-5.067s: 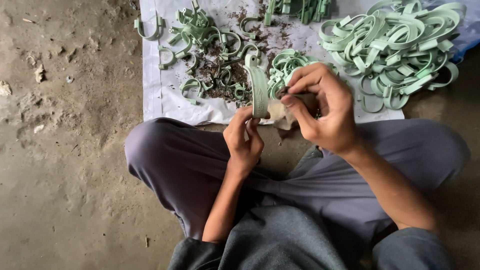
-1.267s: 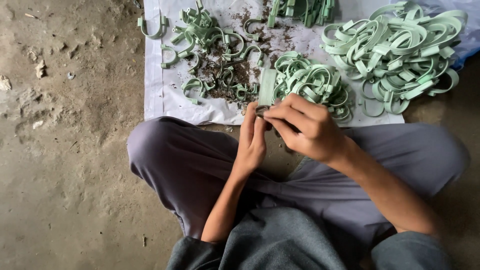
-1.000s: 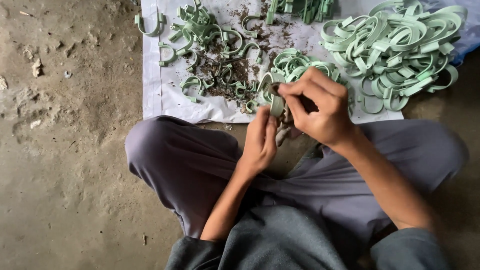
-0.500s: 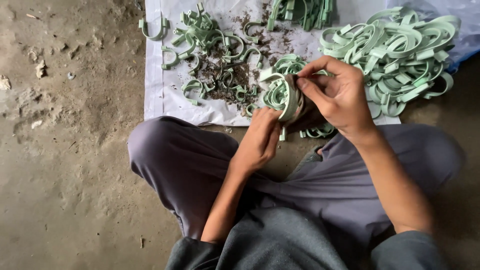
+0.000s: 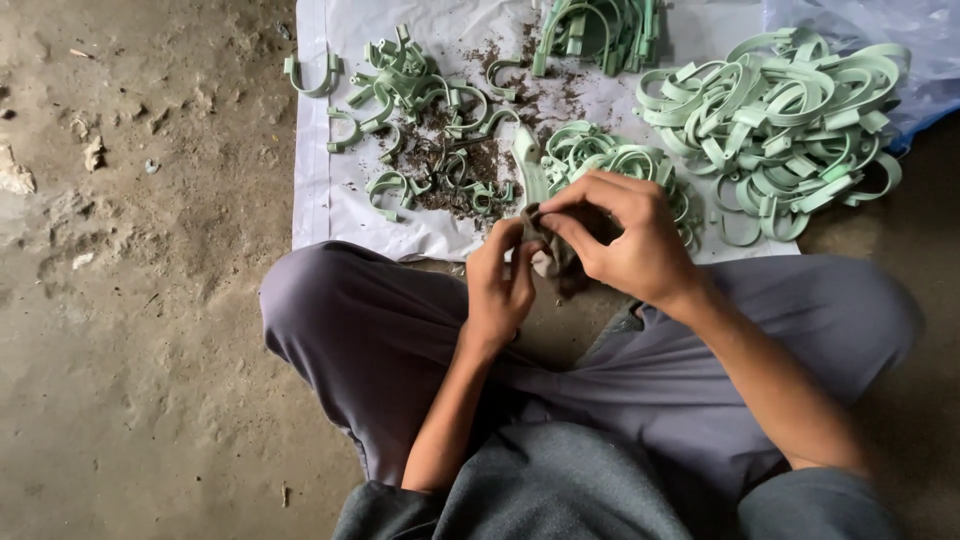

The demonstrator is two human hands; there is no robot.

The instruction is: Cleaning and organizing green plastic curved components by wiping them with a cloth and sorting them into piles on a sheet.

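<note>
Green clip [image 5: 528,172] – both hands together – left hand [image 5: 503,285], right hand [image 5: 625,240] pinching it with rag [image 5: 553,258]

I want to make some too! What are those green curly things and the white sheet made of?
The green clips look like moulded plastic: matte, pale green, all one even shape, springy open rings. The white sheet seems to be thin plastic or woven sacking, creased and slightly shiny; hard to tell which. The left hand and right hand hold one clip with a dark rag.

both hands [image 5: 570,255] together, fingers pinched
</note>
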